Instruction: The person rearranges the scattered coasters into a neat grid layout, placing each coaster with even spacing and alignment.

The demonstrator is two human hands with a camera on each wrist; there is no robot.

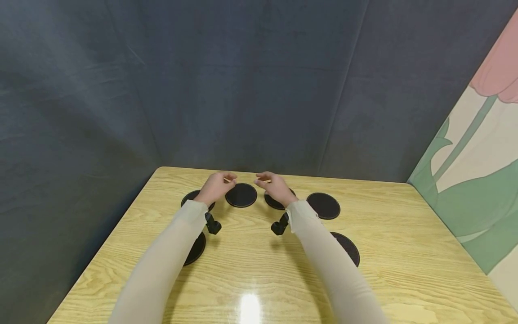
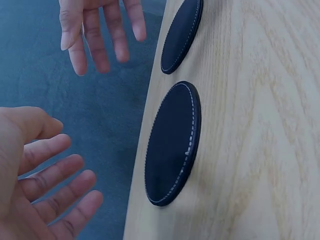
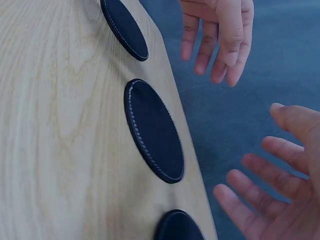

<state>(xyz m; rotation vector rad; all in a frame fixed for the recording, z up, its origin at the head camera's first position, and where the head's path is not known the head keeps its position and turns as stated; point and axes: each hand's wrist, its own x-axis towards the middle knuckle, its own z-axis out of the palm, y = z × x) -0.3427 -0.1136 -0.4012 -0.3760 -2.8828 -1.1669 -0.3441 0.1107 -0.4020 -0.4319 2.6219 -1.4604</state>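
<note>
Both hands hover above the far part of the wooden table, facing each other with a gap between them. The left hand (image 1: 217, 185) is nearest the far-left black coaster (image 1: 198, 198) and holds nothing; its fingers are loosely bent. Above another round coaster (image 1: 275, 200) is the right hand (image 1: 276, 186), likewise holding nothing. Between the hands lies a stitched black coaster (image 1: 241, 195). In the left wrist view this coaster (image 2: 172, 145) shows white stitching along its rim. Fingers of each hand are spread slightly apart in the wrist views.
More black coasters lie at the right (image 1: 323, 205), under the right forearm (image 1: 348, 247) and beside the left forearm (image 1: 196, 249). A dark curtain (image 1: 243, 90) hangs behind the wooden table (image 1: 251, 261). A flower-patterned cloth (image 1: 477, 180) is at the right.
</note>
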